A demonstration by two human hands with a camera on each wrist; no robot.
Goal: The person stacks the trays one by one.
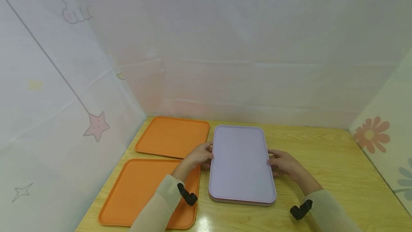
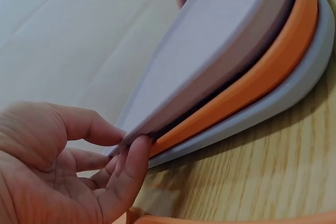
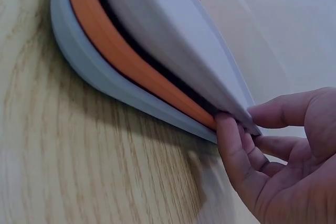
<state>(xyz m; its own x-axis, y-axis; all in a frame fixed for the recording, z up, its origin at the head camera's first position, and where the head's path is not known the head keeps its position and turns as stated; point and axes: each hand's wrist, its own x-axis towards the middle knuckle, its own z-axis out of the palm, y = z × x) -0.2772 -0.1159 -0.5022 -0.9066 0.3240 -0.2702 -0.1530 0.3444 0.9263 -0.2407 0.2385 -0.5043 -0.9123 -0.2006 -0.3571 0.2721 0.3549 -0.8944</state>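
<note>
A pale lavender tray (image 1: 239,164) lies on top of a stack in the middle of the table. Under it the wrist views show an orange tray (image 2: 236,98) and, at the bottom, a grey-blue tray (image 3: 89,64). My left hand (image 1: 199,156) pinches the lavender tray's left edge, thumb on the rim and fingers curled beneath. On the opposite edge my right hand (image 1: 284,164) pinches the same tray in a like manner. A narrow dark gap shows between the lavender tray and the orange one below it.
Two more orange trays lie on the left of the wooden table (image 1: 322,160): a far one (image 1: 173,135) and a near one (image 1: 141,192), partly behind my left forearm. White printed sheets (image 1: 241,53) stand at the back and both sides.
</note>
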